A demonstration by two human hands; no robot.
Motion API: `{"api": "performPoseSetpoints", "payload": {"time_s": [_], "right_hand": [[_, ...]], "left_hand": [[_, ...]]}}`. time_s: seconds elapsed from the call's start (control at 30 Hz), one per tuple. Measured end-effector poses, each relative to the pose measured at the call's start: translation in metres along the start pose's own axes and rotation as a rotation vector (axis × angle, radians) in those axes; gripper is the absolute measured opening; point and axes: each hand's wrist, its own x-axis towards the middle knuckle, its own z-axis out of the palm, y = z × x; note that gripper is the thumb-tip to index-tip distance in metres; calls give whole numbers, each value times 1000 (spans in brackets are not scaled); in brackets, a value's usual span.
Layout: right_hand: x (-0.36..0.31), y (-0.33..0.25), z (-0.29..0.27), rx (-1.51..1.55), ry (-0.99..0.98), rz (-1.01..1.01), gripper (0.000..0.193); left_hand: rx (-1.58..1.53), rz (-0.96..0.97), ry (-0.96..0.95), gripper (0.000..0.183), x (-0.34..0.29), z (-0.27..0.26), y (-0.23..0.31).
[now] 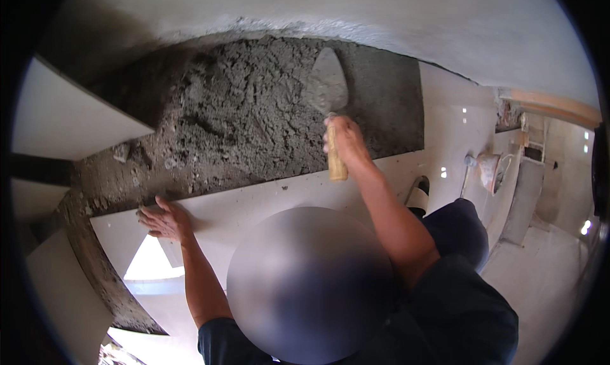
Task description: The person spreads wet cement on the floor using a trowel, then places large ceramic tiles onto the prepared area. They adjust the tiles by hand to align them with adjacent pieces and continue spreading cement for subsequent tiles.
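My right hand [347, 140] is closed round the wooden handle of a trowel [329, 79]. The trowel's pointed blade lies over a bed of wet grey mortar [254, 104], at the border between its rough left part and a smoother patch on the right. At the lower left, my left hand [166, 221] rests palm down on a pale floor tile [248, 206], fingers spread, close to the tile's far edge. Nothing is in that hand. The underside of the trowel blade is hidden from view.
A pale wall [381, 15] bounds the mortar at the back. Loose tiles [76, 117] stick out at the left over bare rubble and dirt. A bucket [489, 172] stands on the right beside a long grey board [522, 199]. Bright sunlight falls on the near-left tile.
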Motion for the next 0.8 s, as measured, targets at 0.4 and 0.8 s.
{"api": "performPoseSetpoints", "payload": {"time_s": [0.4, 0.8], "right_hand": [[125, 36, -172, -606, 552, 24, 49], [132, -3, -119, -735, 415, -102, 52]], "left_hand": [[43, 13, -12, 85, 2, 7, -5], [83, 18, -47, 85, 3, 7, -8]]}}
